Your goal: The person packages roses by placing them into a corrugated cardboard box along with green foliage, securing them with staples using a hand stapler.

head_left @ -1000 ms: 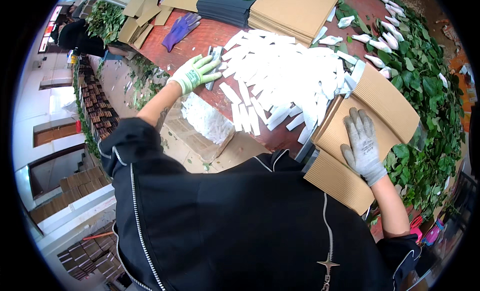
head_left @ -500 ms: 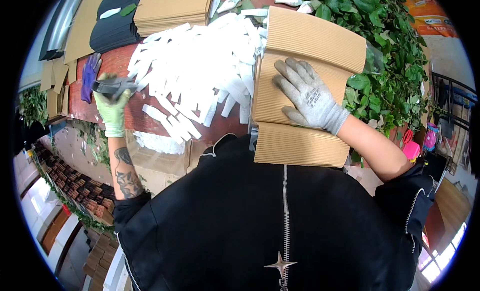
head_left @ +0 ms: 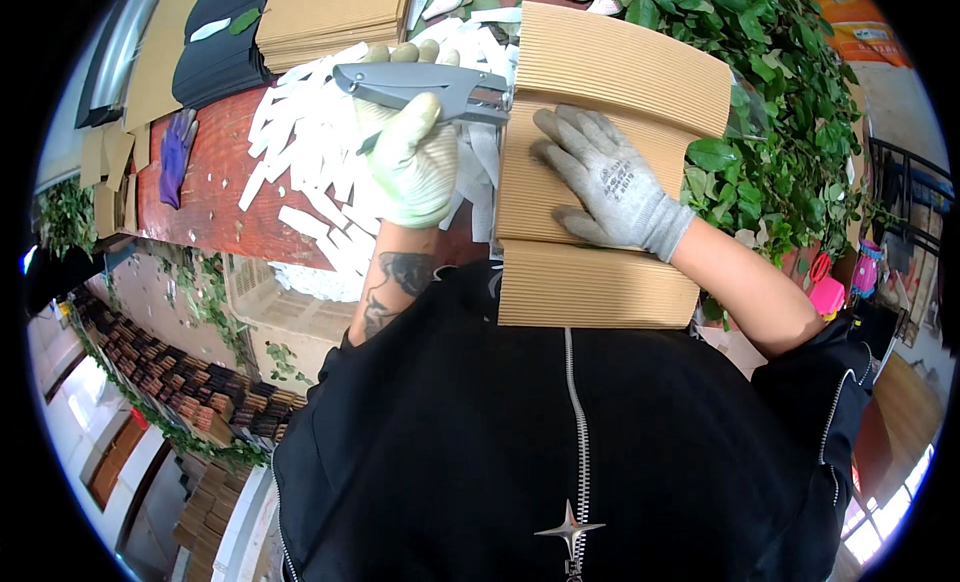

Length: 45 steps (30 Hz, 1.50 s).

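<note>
My left hand [head_left: 412, 172], in a pale green glove, is wrapped round a grey plier stapler [head_left: 425, 87]. The stapler's jaw end reaches the left edge of a folded corrugated cardboard wrap [head_left: 610, 77]; whether the edge sits between the jaws I cannot tell. My right hand [head_left: 610, 182], in a grey glove, lies flat on the middle panel of the wrap with its fingers spread. Beneath and behind the left hand is a heap of white paper strips [head_left: 310, 172]. What lies inside the wrap is hidden.
A purple glove [head_left: 176, 160] lies on the red table [head_left: 225, 212]. Stacks of brown cardboard [head_left: 330, 22] and black sheets [head_left: 215, 57] stand at the far left. Leafy green stems [head_left: 760, 182] are piled on the right. A pale crate [head_left: 270, 297] is below the table's front edge.
My left hand has swung right with the stapler, from beside the purple glove to the wrap's left edge. The right hand has stayed on the wrap.
</note>
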Each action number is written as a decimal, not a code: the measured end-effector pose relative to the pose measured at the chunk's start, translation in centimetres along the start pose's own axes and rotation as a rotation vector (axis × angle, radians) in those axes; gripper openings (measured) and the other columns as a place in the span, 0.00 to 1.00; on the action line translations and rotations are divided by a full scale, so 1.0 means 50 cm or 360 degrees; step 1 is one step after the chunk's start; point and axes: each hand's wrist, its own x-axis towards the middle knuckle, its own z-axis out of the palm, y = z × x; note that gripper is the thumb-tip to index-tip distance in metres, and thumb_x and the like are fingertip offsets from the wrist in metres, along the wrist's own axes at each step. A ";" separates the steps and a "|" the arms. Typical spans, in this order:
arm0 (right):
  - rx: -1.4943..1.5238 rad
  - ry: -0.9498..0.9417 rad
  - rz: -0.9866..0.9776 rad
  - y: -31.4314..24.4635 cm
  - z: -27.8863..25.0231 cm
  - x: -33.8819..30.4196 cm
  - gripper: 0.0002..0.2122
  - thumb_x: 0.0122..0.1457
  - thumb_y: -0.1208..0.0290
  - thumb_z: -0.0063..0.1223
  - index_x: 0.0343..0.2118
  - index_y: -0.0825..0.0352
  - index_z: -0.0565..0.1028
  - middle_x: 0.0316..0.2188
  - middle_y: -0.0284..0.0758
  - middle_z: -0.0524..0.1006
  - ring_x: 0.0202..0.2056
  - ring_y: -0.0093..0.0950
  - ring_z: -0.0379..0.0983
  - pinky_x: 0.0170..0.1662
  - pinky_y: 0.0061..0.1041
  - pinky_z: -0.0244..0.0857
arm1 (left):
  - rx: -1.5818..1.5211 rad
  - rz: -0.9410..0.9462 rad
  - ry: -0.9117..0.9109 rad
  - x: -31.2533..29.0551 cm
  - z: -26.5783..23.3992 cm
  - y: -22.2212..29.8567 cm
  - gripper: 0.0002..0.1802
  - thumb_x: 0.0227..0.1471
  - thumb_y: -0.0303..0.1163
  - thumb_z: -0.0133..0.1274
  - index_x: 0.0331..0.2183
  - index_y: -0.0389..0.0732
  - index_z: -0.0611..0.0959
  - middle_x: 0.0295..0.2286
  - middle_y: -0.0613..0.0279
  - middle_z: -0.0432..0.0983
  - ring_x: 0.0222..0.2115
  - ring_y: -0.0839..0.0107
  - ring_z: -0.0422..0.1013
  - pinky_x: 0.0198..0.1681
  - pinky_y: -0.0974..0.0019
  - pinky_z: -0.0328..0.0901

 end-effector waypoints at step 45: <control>-0.0081 0.0030 -0.0079 -0.090 0.020 -0.135 0.24 0.53 0.71 0.56 0.55 0.63 0.68 0.57 0.44 0.66 0.58 0.46 0.62 0.60 0.39 0.57 | -0.0245 0.1035 0.0796 -0.560 -0.147 0.299 0.25 0.49 0.21 0.52 0.50 0.44 0.73 0.46 0.55 0.72 0.49 0.53 0.68 0.59 0.38 0.57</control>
